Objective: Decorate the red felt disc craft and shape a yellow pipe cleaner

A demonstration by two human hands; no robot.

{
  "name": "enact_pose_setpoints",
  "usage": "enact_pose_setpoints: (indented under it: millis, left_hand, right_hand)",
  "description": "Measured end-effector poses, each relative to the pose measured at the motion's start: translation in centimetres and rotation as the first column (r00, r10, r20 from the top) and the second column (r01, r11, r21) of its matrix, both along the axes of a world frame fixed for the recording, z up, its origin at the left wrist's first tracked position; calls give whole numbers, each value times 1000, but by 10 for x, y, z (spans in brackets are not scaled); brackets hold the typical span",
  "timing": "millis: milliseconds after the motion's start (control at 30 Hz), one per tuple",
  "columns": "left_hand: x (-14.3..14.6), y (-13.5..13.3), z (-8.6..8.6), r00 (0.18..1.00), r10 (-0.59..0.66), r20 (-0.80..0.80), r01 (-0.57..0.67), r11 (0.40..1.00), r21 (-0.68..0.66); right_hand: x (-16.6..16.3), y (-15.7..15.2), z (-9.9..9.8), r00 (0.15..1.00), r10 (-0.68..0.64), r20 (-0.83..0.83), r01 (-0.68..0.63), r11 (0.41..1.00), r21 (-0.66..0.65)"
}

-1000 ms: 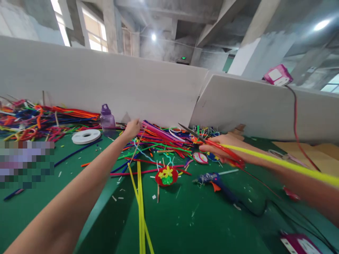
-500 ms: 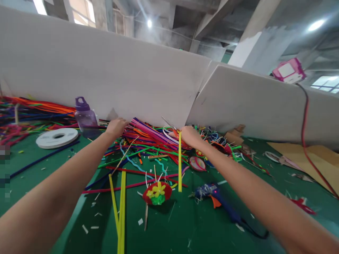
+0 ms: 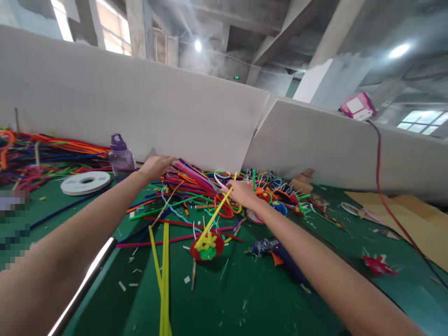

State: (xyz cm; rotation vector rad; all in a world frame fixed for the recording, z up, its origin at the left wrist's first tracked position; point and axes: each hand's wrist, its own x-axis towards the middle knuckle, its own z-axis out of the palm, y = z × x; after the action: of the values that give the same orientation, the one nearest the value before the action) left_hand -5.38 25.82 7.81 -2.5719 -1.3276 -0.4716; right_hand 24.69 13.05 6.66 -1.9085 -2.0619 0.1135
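Note:
My right hand (image 3: 241, 193) is closed around scissors (image 3: 214, 185), their blades pointing left over the pile. A yellow pipe cleaner (image 3: 217, 212) also runs from this hand, slanting down to the red oval piece with yellow flowers and a green patch (image 3: 207, 254). At the pile's back left, my left hand (image 3: 157, 167) has its fingers curled at the end of a pink and purple pipe cleaner bundle (image 3: 191, 171); its fingertips are partly hidden. More yellow pipe cleaners (image 3: 164, 280) lie in front. A blue glue gun (image 3: 269, 247) rests beneath my right forearm.
A purple bottle (image 3: 121, 156) and a white spool (image 3: 86, 182) stand at the left. White panels (image 3: 140, 102) close off the back. Decorated pieces (image 3: 276, 205) and brown cardboard (image 3: 395, 210) lie to the right. Scraps dot the green table (image 3: 217, 303).
The yellow pipe cleaner at my right hand has swung from hanging straight down to slanting left across the red oval piece. The scissors' blades have lowered. My left hand stays by the bundle.

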Motion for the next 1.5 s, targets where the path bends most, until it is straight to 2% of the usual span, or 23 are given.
enact_pose_setpoints:
  millis: [67, 133, 233, 267, 300, 367, 400, 467, 567, 633, 700, 733, 833, 933, 1000, 1067, 1167, 1233, 1400, 1500]
  left_hand:
    - [10, -27, 14, 981, -83, 174, 79, 996, 29]
    - [21, -64, 25, 899, -173, 402, 169, 985, 47]
    - [36, -134, 35, 644, -235, 728, 287, 956, 54]
    - [41, -159, 37, 547, -240, 802, 336, 940, 52]
    - [44, -183, 38, 447, -229, 865, 384, 922, 46]
    - [50, -227, 39, 323, -162, 933, 508, 861, -26]
    - [51, -246, 39, 282, -117, 952, 569, 819, -68]
    - [53, -278, 38, 243, -36, 969, 644, 753, -133]
    - [55, -307, 31, 214, 59, 975, 689, 699, -194]
    - [57, -315, 25, 215, 107, 971, 713, 662, -231]
    - [61, -317, 17, 199, 165, 966, 742, 619, -259]
    - [64, -316, 14, 166, 201, 965, 753, 606, -256]
    - [70, -308, 3, -18, 346, 938, 771, 602, -208]
    - [75, -299, -6, -92, 432, 897, 763, 610, -215]
    - [77, -297, -10, -108, 452, 886, 761, 611, -219]
    - [79, -296, -14, -120, 463, 878, 765, 607, -215]
    - [83, -297, -21, -127, 472, 873, 769, 603, -214]
    - [86, -299, -26, -108, 462, 881, 771, 598, -219]
    - [91, -306, -38, -71, 446, 892, 803, 556, -214]
    - [94, -310, -43, -54, 505, 862, 811, 526, -257]
  right_hand:
    - [0, -5, 11, 996, 17, -88, -11, 998, 62]
    - [-2, -13, 21, 981, 47, -187, -27, 994, 108]
    - [-8, -36, 35, 924, 103, -369, -59, 990, 127]
    - [-11, -48, 40, 878, 130, -460, -84, 989, 120]
    - [-15, -61, 44, 769, 160, -620, -116, 987, 111]
    - [-24, -93, 52, 530, 211, -821, -245, 965, 90]
    - [-29, -111, 56, 462, 237, -855, -323, 942, 86]
    - [-39, -148, 61, 402, 276, -873, -449, 891, 75]
    - [-52, -192, 61, 405, 308, -861, -535, 843, 50]
    - [-56, -208, 57, 396, 336, -855, -556, 828, 68]
    - [-57, -214, 50, 381, 334, -862, -528, 844, 94]
    - [-55, -214, 47, 376, 314, -872, -494, 864, 98]
    - [-43, -210, 38, 371, 248, -895, -396, 914, 90]
    - [-26, -208, 34, 470, 338, -816, -354, 919, 177]
    - [-15, -209, 32, 572, 376, -729, -290, 924, 250]
    - [-8, -210, 27, 607, 333, -721, -231, 943, 241]
    - [-5, -209, 14, 531, 232, -815, -210, 968, 139]
    - [-5, -207, 5, 491, 191, -850, -176, 977, 118]
    - [-5, -209, -6, 407, 217, -887, -54, 975, 214]
    - [-6, -211, -7, 441, 253, -861, 19, 956, 291]
